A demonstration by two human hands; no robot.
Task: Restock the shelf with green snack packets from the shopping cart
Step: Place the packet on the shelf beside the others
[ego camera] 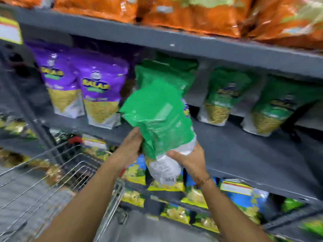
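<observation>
I hold a green snack packet (160,119) with a white bottom in front of the grey middle shelf (244,151), its back side facing me and its top leaning toward the shelf. My left hand (130,147) presses its left edge. My right hand (188,158) cups the white bottom end from the right. Behind its top stands another green packet (167,72) on the shelf. Two more green packets (225,96) (277,110) stand further right. The wire shopping cart (52,173) is at lower left, under my left forearm.
Two purple packets (97,95) stand left of the green ones on the same shelf. Orange bags (188,14) fill the shelf above. Yellow and blue packets (192,194) line the shelves below. A bare stretch of shelf lies in front of the right green packets.
</observation>
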